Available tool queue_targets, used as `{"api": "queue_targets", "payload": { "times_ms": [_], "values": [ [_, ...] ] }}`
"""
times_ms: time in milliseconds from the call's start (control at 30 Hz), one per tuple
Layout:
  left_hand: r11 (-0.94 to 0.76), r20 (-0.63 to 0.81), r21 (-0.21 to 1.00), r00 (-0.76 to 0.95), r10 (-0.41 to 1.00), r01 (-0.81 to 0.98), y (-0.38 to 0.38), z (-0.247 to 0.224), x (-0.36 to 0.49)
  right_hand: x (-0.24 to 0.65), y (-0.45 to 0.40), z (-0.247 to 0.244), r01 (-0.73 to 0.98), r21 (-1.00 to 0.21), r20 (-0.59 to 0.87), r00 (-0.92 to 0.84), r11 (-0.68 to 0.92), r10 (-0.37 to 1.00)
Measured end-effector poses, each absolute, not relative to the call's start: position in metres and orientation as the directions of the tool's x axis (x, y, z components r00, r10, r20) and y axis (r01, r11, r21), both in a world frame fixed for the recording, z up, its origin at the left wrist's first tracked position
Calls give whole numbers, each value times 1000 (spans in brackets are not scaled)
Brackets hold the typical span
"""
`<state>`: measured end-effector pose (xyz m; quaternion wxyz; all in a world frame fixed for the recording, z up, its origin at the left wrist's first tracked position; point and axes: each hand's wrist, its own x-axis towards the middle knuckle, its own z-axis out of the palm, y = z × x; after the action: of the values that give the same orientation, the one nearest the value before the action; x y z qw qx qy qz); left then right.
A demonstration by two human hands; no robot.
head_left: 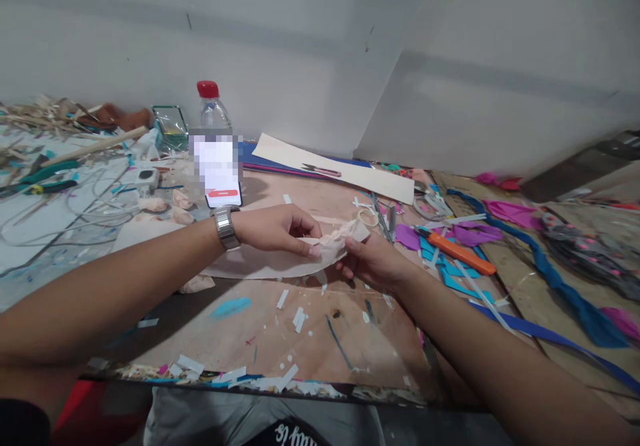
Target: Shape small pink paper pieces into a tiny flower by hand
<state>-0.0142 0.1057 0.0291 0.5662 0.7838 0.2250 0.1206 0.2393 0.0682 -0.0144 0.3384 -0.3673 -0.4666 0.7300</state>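
A cream sheet (265, 266), thin and soft-looking, is held up between the two hands over the tabletop (200, 329). Its right end is bunched into small pleats, while the wider part spreads smooth beneath the left hand and wrist. The right hand (373, 258) has its thumb and fingers closed on this gathered end, the thumb in front, the other fingers partly hidden below and behind. The left hand (275, 227) is loosely curled at the upper edge, its thumb lying along the sheet just left of the pleats and a small gap showing between thumb and bent forefinger; whether it pinches the material there cannot be told. The pleats thus sit between the two sets of fingers, nearer the right. A beige ring (367, 217) is just beyond the right thumb.

A metal-banded wristwatch (227, 227) circles the left wrist. Behind it stands a lit phone (223, 197), in front of a red-capped bottle (209, 90). Thread snips (323, 171) rest on a long white strip (380, 185) further back. Right of the right hand lies an orange utility knife (463, 253) among coloured scraps.
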Motion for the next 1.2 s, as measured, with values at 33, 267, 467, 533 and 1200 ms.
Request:
{"api": "queue_targets", "payload": {
  "times_ms": [33, 267, 467, 533, 1200],
  "values": [
    [-256, -68, 942, 869, 490, 218, 106, 29, -14, 240, 69, -15, -164, -927, -217, -501, -338, 838],
    [-226, -77, 953, 882, 465, 202, 105, 31, -13, 243, 76, -18, -258, -877, -221, -531, -404, 818],
    [-226, -87, 949, 874, 478, 218, 107, 28, -14, 246, 78, -15, -334, -852, -199, -506, -403, 839],
    [-230, -91, 947, 874, 477, 224, 108, 28, -14, 246, 77, -14, -349, -848, -198, -489, -398, 850],
    [-236, -92, 945, 879, 469, 225, 106, 29, -11, 244, 77, -13, -327, -895, -173, -373, -304, 912]
  ]
}}
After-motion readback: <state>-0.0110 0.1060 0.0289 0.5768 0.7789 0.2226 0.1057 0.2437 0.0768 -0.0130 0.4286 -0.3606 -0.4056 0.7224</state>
